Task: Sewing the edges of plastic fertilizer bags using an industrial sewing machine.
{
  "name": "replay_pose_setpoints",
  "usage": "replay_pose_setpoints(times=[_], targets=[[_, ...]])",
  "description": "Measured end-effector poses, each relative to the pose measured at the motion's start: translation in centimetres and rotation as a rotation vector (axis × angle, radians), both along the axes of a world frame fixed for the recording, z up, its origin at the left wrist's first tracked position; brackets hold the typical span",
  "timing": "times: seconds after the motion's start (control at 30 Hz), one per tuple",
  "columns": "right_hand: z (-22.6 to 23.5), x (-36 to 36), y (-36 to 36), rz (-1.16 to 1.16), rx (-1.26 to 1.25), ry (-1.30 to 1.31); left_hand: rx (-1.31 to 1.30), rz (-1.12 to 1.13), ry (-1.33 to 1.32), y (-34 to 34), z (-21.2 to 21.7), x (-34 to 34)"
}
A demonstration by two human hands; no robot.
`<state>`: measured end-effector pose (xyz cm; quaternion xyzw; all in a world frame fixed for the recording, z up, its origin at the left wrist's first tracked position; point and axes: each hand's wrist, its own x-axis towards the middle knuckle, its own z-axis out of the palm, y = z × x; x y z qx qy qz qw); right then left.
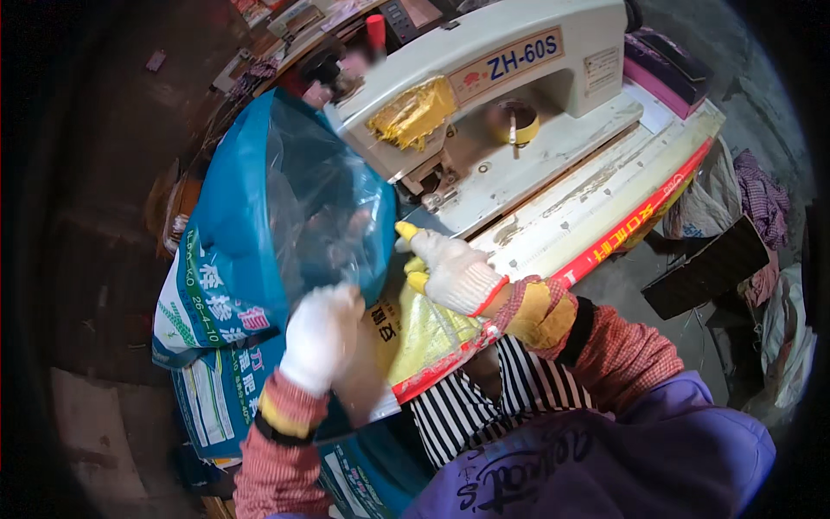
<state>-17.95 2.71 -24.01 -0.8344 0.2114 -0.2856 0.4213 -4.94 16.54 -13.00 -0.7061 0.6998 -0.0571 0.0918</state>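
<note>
My left hand [322, 337], in a white glove, is closed on the clear plastic liner [324, 190] that shows at the mouth of a blue woven bag [229, 190]. Film also hangs below that hand. My right hand [450, 270], in a white glove with yellow fingertips, rests by the bag's right edge, its index finger stretched toward the machine and its other fingertips apart from it. Just beyond is a pale industrial sewing machine [484, 86], its needle area [428, 177] right next to the bag's edge. The inside of the bag is partly hidden by glare.
A yellow tape roll [516, 123] lies under the machine's arm. The worktable [562, 233] has a red-edged yellow sack cover [432, 342] in front. A dark-and-pink box [666, 69] stands at the back right. More printed bags [216, 406] lie below left; cloth and sacks [761, 199] lie right.
</note>
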Motion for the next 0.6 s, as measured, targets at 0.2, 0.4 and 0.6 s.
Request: replay_pose_setpoints(times=[0.2,0.4,0.6], targets=[[-2.8,1.3,-0.2,0.044,0.239,-0.094,-0.084,0.031,0.152,8.8,3.1,-4.7],[-0.7,0.4,0.9,-0.041,-0.052,-0.006,0.157,0.098,0.156,13.5,3.4,-5.8],[-0.2,-3.9,3.6,-0.186,0.438,0.005,0.556,-0.146,0.284,14.8,6.9,-9.8]])
